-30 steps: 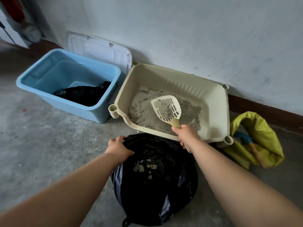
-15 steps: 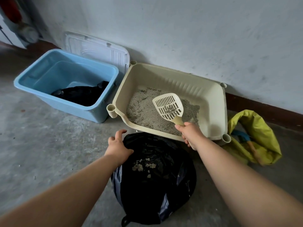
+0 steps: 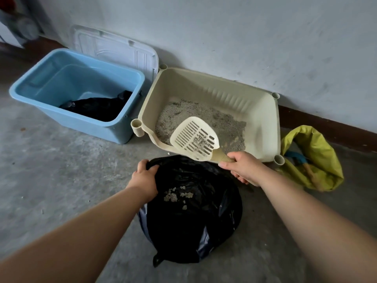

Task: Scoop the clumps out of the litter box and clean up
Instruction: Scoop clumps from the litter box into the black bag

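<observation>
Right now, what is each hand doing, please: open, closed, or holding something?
Left hand: grips the edge of the black bag.
Right hand: holds the litter scoop by its handle.

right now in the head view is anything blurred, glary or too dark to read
Head view: soft even light, no glare; scoop and litter box sharp; black bag mostly too dark to read; top left corner blurred; wide lens stretches the edges.
</observation>
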### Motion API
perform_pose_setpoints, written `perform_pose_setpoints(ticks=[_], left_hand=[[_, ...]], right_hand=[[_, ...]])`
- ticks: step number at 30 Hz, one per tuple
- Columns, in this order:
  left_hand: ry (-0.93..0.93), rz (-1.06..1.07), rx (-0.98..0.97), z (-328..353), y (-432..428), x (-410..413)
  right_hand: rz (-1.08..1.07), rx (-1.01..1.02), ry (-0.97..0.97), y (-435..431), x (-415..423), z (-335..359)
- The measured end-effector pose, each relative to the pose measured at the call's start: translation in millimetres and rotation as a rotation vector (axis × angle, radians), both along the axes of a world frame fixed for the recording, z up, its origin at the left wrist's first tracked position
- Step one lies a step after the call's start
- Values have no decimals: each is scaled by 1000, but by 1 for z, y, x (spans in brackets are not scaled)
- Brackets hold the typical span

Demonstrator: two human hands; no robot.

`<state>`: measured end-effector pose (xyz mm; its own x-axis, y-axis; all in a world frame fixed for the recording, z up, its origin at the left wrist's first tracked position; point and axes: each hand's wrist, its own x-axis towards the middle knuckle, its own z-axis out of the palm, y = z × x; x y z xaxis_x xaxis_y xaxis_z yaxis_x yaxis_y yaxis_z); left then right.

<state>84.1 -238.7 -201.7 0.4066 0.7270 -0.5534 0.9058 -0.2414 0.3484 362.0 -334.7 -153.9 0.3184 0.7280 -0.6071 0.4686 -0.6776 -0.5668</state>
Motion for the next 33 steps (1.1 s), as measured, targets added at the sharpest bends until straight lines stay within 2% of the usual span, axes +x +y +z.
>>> perform_pose_setpoints(ticks=[5, 9, 11, 14, 24, 29, 33], left_hand=[[-168, 135, -37, -1, 5, -1], [-203, 169, -43, -5, 6, -2], [-205, 175, -55, -6, 6, -2], [-202, 190, -60, -6, 4, 1], [-216, 190, -56, 1, 6, 2], [-244, 185, -55, 6, 8, 6], [-244, 177, -47, 7, 9, 6]], right_hand=[[290, -43, -181, -23, -12, -2], [581, 96, -666, -45, -16, -16], [645, 170, -764, -50, -19, -22], [608, 234, -773, -52, -19, -22], [436, 186, -682, -34, -20, 2], [505, -19, -637, -7, -13, 26], [346, 16, -547, 8, 2, 39]])
